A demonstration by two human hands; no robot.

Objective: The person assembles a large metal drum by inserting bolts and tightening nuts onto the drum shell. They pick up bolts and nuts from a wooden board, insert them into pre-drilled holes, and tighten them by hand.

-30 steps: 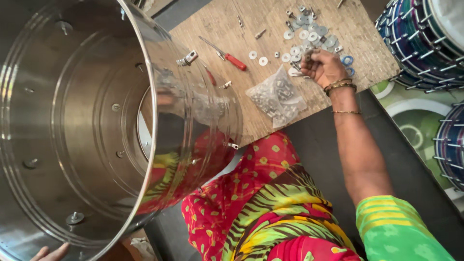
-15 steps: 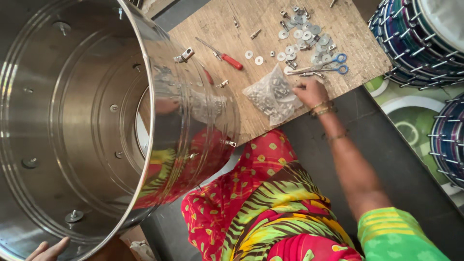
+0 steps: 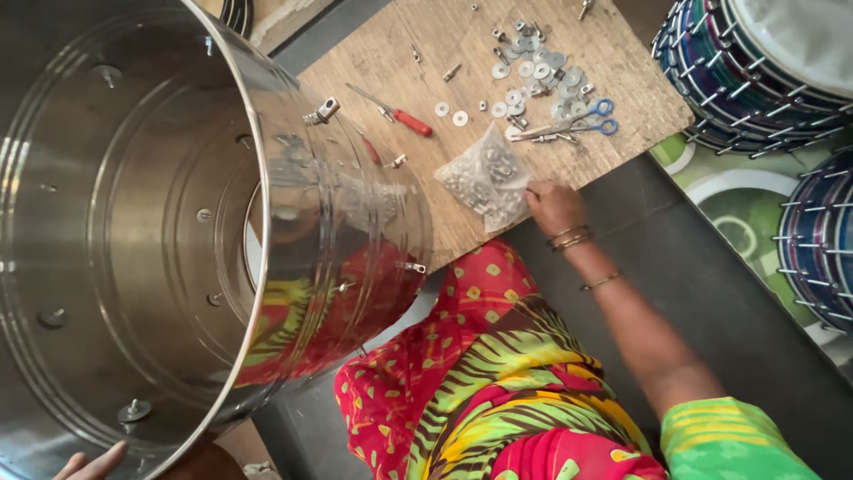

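Note:
A large shiny steel drum shell [image 3: 178, 249] lies on its side across my lap, its open end facing me. My left hand [image 3: 89, 464] rests on its lower rim at the bottom edge of the view, only the fingers showing. My right hand [image 3: 553, 206] reaches to a clear plastic bag of small metal fittings [image 3: 484, 178] on a wooden board [image 3: 462, 53], fingertips touching the bag's edge. Washers and nuts [image 3: 533, 67] lie scattered beyond it, with blue-handled scissors [image 3: 577, 120] and a red-handled screwdriver [image 3: 395, 111].
Finished drums with blue and purple tension rods [image 3: 755, 71] stand at the right, another [image 3: 822, 240] below them. A dark mat [image 3: 711, 293] lies under my right arm. Bolts stick through the shell's wall [image 3: 133, 411].
My right hand has drawn back from the pile of washers near the scissors toward me and now touches the plastic bag. The shell and left hand have barely shifted.

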